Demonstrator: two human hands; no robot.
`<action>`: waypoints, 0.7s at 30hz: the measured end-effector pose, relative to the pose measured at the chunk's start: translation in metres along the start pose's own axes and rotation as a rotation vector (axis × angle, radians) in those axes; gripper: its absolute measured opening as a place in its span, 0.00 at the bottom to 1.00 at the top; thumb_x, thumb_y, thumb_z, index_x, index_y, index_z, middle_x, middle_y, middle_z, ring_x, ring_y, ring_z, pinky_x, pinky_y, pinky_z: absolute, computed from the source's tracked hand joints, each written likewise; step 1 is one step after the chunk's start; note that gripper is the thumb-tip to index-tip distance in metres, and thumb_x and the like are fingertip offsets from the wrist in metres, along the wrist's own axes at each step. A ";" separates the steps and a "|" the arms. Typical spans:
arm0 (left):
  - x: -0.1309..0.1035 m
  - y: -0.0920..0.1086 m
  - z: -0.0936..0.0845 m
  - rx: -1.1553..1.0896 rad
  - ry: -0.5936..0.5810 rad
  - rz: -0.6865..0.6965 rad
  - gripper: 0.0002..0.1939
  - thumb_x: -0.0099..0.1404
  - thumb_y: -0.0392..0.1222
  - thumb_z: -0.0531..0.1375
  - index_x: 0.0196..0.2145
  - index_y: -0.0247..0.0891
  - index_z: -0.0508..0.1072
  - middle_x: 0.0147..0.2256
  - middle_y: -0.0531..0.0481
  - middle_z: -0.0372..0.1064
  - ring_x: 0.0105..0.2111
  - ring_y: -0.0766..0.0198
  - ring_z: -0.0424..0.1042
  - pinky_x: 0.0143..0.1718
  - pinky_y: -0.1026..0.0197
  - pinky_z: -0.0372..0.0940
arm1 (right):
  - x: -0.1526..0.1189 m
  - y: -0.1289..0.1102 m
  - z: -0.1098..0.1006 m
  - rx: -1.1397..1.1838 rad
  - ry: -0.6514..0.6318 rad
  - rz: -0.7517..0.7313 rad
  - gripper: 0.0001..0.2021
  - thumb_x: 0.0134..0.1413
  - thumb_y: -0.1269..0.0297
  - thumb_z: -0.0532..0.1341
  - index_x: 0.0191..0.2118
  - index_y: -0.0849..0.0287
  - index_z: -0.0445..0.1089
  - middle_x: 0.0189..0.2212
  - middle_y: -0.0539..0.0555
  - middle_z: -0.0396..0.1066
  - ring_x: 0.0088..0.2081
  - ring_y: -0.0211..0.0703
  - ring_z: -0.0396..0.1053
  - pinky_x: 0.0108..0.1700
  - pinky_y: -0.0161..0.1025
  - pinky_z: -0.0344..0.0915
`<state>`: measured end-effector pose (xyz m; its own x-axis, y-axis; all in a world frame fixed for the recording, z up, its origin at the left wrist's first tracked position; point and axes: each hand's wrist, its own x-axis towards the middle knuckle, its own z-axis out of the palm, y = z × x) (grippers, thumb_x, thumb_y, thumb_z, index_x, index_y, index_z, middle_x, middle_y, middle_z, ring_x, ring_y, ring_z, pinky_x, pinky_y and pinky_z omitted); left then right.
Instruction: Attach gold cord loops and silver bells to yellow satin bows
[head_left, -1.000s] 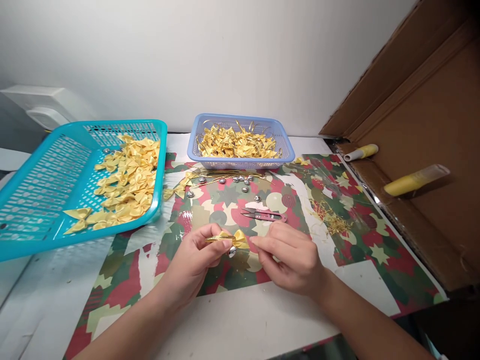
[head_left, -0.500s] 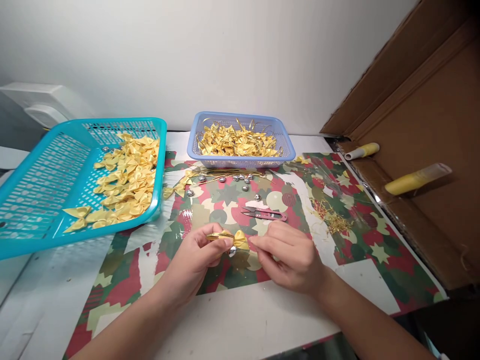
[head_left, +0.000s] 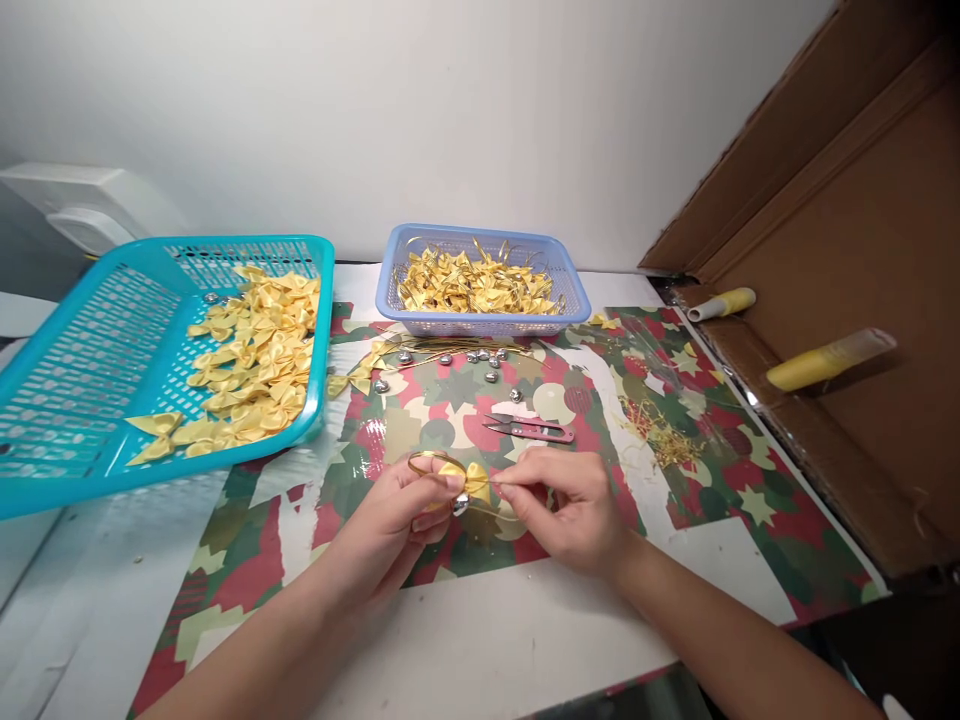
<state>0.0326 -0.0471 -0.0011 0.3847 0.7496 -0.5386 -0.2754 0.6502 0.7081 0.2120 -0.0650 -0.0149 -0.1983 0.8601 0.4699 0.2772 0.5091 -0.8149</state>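
My left hand (head_left: 409, 505) pinches a yellow satin bow (head_left: 477, 481) by its left side. A loop of gold cord (head_left: 429, 457) rises above those fingers, and a silver bell (head_left: 460, 504) hangs just under the bow. At the bow's right edge, my right hand (head_left: 562, 500) has thumb and forefinger pressed together on a thin end, too small to tell whether cord or ribbon. Pink thread snips (head_left: 529, 428) lie beyond the hands. Several loose silver bells (head_left: 491, 376) and a bundle of gold cords (head_left: 450, 345) rest farther back.
A turquoise basket (head_left: 327, 330) of yellow bows stands at the left. Behind the bells is a blue basket (head_left: 484, 325) of bows with gold loops. Thread scraps (head_left: 667, 437) lie at the right, near a cardboard panel (head_left: 847, 230) with two yellow tubes.
The gold loop over my left hand now stands rounder and more open. My right hand has turned and shifted slightly left, its thumb and forefinger now together at the bow's edge.
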 end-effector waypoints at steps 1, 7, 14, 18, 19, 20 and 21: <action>-0.001 0.000 0.001 -0.006 -0.002 -0.001 0.19 0.47 0.42 0.67 0.18 0.37 0.57 0.16 0.62 0.44 0.19 0.74 0.37 0.18 0.70 0.39 | 0.000 0.000 0.000 0.013 -0.002 0.016 0.08 0.51 0.77 0.58 0.31 0.61 0.75 0.20 0.50 0.71 0.21 0.34 0.63 0.24 0.34 0.61; -0.003 0.000 0.002 -0.062 0.014 -0.009 0.16 0.47 0.40 0.67 0.20 0.37 0.60 0.16 0.62 0.46 0.19 0.74 0.38 0.18 0.71 0.41 | -0.001 0.001 0.002 0.083 -0.012 0.114 0.07 0.52 0.75 0.59 0.30 0.60 0.75 0.20 0.50 0.71 0.22 0.34 0.64 0.24 0.33 0.61; 0.000 -0.003 0.001 -0.165 -0.001 -0.026 0.15 0.44 0.40 0.68 0.22 0.37 0.63 0.15 0.62 0.48 0.18 0.75 0.40 0.17 0.72 0.44 | -0.003 0.002 0.006 0.217 -0.016 0.286 0.06 0.52 0.71 0.61 0.29 0.60 0.76 0.22 0.51 0.73 0.23 0.34 0.65 0.23 0.31 0.61; -0.001 -0.005 0.000 -0.181 -0.001 -0.039 0.15 0.44 0.39 0.68 0.22 0.37 0.63 0.15 0.62 0.48 0.18 0.75 0.39 0.18 0.71 0.44 | -0.003 0.001 0.010 0.287 -0.024 0.357 0.06 0.52 0.69 0.61 0.28 0.60 0.75 0.21 0.51 0.72 0.22 0.34 0.65 0.23 0.31 0.61; -0.001 -0.005 0.000 -0.176 -0.015 -0.048 0.16 0.45 0.39 0.68 0.22 0.37 0.63 0.15 0.62 0.48 0.18 0.75 0.39 0.18 0.71 0.43 | -0.003 0.001 0.010 0.296 -0.027 0.367 0.06 0.52 0.69 0.61 0.28 0.61 0.75 0.21 0.50 0.71 0.22 0.34 0.64 0.22 0.31 0.61; -0.001 -0.006 -0.001 -0.170 -0.027 -0.057 0.16 0.45 0.39 0.68 0.21 0.37 0.62 0.15 0.62 0.48 0.19 0.74 0.39 0.18 0.71 0.43 | -0.003 0.001 0.011 0.297 -0.031 0.369 0.07 0.52 0.69 0.61 0.27 0.61 0.75 0.20 0.50 0.70 0.22 0.34 0.64 0.22 0.31 0.61; -0.001 -0.007 -0.001 -0.166 -0.037 -0.062 0.17 0.46 0.39 0.68 0.21 0.37 0.61 0.15 0.62 0.48 0.19 0.74 0.39 0.18 0.71 0.43 | -0.002 0.000 0.011 0.288 -0.033 0.362 0.07 0.52 0.69 0.60 0.27 0.61 0.74 0.20 0.50 0.70 0.22 0.33 0.63 0.22 0.31 0.60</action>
<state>0.0332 -0.0520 -0.0065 0.4366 0.7044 -0.5596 -0.3903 0.7088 0.5876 0.2024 -0.0671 -0.0200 -0.1678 0.9771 0.1308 0.0629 0.1430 -0.9877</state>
